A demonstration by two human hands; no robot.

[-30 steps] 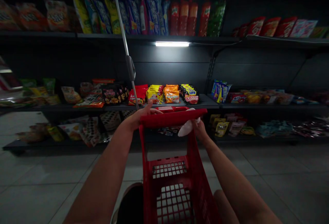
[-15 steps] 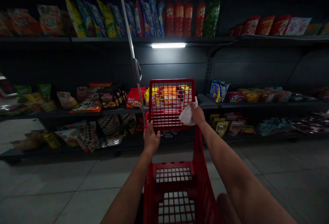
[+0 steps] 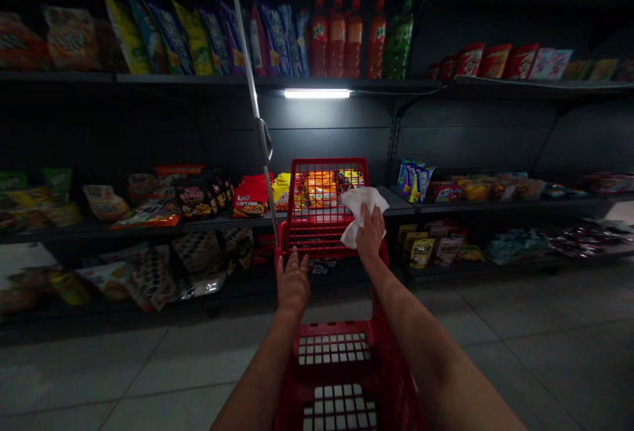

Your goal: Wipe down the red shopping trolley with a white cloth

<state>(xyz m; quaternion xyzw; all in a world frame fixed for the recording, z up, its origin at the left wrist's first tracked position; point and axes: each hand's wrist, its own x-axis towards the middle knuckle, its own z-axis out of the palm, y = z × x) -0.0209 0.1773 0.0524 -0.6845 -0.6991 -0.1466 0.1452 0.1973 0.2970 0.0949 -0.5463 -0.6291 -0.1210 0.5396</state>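
A red plastic shopping basket (image 3: 327, 200) with mesh walls stands in front of me, its far wall upright and its floor low in the picture. My right hand (image 3: 370, 234) grips a crumpled white tissue (image 3: 361, 216) and presses it to the upper right of that far wall. My left hand (image 3: 293, 282) is open with spread fingers, next to the basket's left side. I cannot tell whether it touches the basket.
A thin metal pole (image 3: 250, 94) rises just left of the basket. Dark store shelves (image 3: 317, 216) hold snack bags (image 3: 250, 197) and red-capped drink bottles (image 3: 337, 38) under a strip light (image 3: 317, 94). Grey floor tiles (image 3: 148, 365) spread on both sides.
The far wall of the basket has swung up from lying flat to upright. My left hand has let go of the rim, and the tissue now sits higher on the mesh.
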